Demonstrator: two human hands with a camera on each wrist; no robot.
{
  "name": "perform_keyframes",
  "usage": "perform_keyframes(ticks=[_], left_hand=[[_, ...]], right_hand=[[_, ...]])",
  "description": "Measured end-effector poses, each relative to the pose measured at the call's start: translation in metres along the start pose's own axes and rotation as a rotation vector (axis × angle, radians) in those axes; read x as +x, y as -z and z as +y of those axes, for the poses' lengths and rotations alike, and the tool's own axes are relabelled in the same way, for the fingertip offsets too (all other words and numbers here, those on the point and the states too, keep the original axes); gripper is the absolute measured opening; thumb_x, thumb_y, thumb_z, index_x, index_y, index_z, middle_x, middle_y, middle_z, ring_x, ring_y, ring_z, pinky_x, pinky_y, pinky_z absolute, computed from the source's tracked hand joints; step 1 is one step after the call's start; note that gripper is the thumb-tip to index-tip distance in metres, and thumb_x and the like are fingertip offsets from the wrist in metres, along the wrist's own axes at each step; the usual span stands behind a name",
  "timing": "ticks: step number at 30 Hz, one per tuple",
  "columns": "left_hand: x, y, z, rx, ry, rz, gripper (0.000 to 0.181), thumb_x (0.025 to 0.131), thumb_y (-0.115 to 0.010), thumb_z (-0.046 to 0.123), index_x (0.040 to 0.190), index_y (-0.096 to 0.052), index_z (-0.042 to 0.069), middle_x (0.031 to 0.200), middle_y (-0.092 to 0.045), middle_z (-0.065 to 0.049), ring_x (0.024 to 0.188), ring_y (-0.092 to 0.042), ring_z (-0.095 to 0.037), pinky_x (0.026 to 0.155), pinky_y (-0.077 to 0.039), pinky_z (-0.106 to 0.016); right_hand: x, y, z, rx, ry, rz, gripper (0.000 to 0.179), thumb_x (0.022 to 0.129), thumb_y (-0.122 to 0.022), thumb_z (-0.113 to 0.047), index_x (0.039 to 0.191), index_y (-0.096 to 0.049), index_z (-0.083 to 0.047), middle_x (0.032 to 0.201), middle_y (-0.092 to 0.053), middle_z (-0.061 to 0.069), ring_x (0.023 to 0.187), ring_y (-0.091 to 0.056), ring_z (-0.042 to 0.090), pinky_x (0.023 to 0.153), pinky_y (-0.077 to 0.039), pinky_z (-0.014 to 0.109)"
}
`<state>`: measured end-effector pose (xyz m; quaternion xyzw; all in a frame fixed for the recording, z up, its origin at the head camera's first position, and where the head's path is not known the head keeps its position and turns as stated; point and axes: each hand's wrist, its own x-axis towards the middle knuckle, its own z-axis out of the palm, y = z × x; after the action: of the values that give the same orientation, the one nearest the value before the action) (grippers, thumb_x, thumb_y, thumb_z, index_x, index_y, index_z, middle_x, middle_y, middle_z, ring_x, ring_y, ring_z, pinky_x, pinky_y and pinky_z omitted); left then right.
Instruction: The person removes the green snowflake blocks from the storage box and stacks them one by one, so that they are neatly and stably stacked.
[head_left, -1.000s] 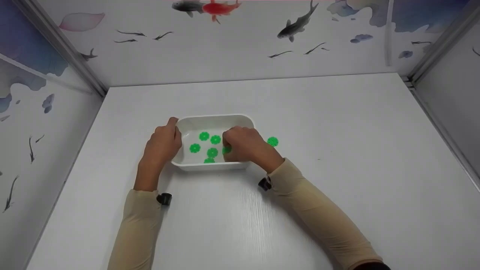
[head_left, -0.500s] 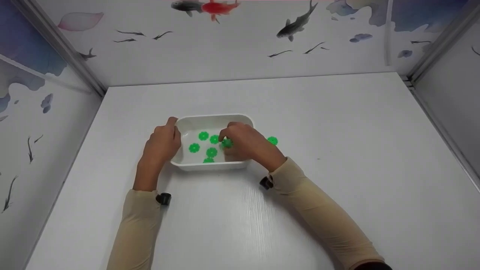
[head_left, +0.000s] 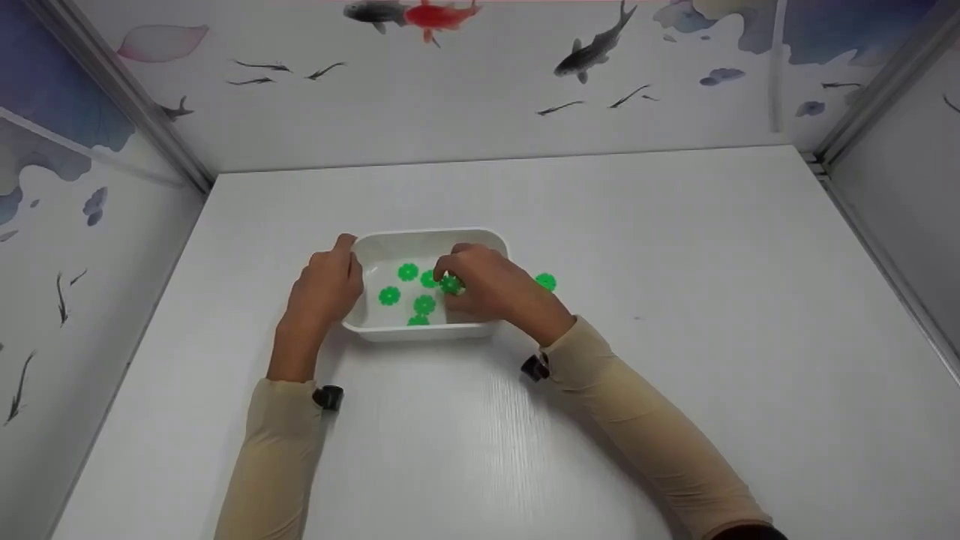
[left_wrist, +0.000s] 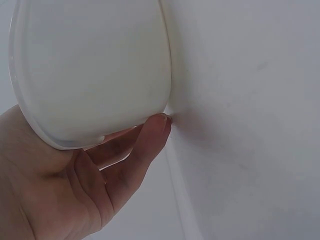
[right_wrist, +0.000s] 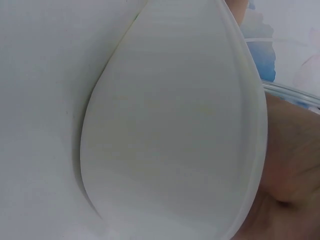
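A white rectangular plastic tray stands on the table, with several green flower-shaped pieces on its floor. My left hand holds the tray's left end; in the left wrist view its fingers lie against the outer wall. Reaching over the right side, my right hand pinches a green flower-shaped piece between curled fingers and thumb, above the tray floor. The right wrist view shows mostly the tray's outside wall, which hides the fingertips and the piece.
One more green piece lies on the white table just right of the tray, partly behind my right wrist. Panels printed with fish enclose the table at the back and sides. Each wrist carries a small black camera.
My right hand has lifted slightly inside the tray and its fingers have opened up a little, bringing the pinched green piece into fuller view. The left hand and tray stay put.
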<state>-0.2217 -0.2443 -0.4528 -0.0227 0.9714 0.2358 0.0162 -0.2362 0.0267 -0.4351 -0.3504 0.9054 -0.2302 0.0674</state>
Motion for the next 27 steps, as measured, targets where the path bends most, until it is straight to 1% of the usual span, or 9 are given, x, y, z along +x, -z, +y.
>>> perform_keyframes(ticks=[5, 11, 17, 21, 23, 27], left_hand=[[0.000, 0.000, 0.000, -0.012, 0.005, -0.006, 0.045, 0.117, -0.034, 0.025, 0.157, -0.047, 0.009, 0.143, -0.069, -0.021, 0.115, -0.075, -0.035, 0.096, -0.062, -0.055], [0.000, -0.001, -0.001, -0.010, -0.007, 0.000, 0.045, 0.117, -0.034, 0.025, 0.157, -0.047, 0.008, 0.142, -0.070, -0.021, 0.114, -0.075, -0.034, 0.095, -0.063, -0.054], [0.000, 0.000, -0.001, -0.013, -0.006, -0.003, 0.046, 0.117, -0.034, 0.025, 0.158, -0.045, 0.007, 0.144, -0.069, -0.022, 0.117, -0.074, -0.035, 0.098, -0.062, -0.055], [0.000, -0.001, -0.003, -0.006, -0.026, 0.011, 0.047, 0.117, -0.034, 0.023, 0.158, -0.045, 0.006, 0.142, -0.069, -0.024, 0.112, -0.076, -0.035, 0.092, -0.063, -0.054], [0.000, -0.001, -0.003, -0.002, -0.033, 0.018, 0.046, 0.116, -0.035, 0.022, 0.158, -0.045, 0.005, 0.141, -0.070, -0.025, 0.111, -0.076, -0.035, 0.089, -0.064, -0.054], [0.001, -0.001, -0.004, -0.002, -0.027, 0.013, 0.047, 0.116, -0.035, 0.023, 0.158, -0.045, 0.005, 0.142, -0.069, -0.025, 0.114, -0.076, -0.036, 0.091, -0.063, -0.055]], right_hand=[[-0.001, 0.000, 0.001, 0.020, 0.015, 0.028, 0.028, 0.097, -0.077, -0.014, 0.125, -0.079, -0.009, 0.114, -0.073, 0.006, 0.096, -0.067, 0.020, 0.086, -0.060, 0.035], [-0.002, 0.003, 0.001, 0.045, 0.062, 0.073, 0.027, 0.097, -0.076, -0.012, 0.123, -0.079, -0.007, 0.116, -0.076, 0.006, 0.098, -0.070, 0.019, 0.088, -0.062, 0.035], [-0.006, 0.004, 0.003, 0.046, 0.090, 0.089, 0.027, 0.096, -0.076, -0.010, 0.123, -0.079, -0.006, 0.116, -0.077, 0.006, 0.099, -0.071, 0.019, 0.088, -0.062, 0.034], [-0.009, 0.005, 0.006, 0.073, 0.112, 0.099, 0.027, 0.096, -0.074, -0.005, 0.123, -0.079, -0.005, 0.118, -0.076, 0.008, 0.099, -0.074, 0.020, 0.088, -0.064, 0.034], [-0.011, 0.006, 0.006, 0.085, 0.111, 0.099, 0.027, 0.096, -0.073, -0.004, 0.123, -0.079, -0.005, 0.118, -0.076, 0.009, 0.100, -0.075, 0.021, 0.088, -0.064, 0.033], [-0.014, 0.009, 0.008, 0.094, 0.096, 0.098, 0.026, 0.097, -0.074, -0.005, 0.123, -0.079, -0.005, 0.119, -0.075, 0.009, 0.101, -0.075, 0.021, 0.090, -0.065, 0.034]])
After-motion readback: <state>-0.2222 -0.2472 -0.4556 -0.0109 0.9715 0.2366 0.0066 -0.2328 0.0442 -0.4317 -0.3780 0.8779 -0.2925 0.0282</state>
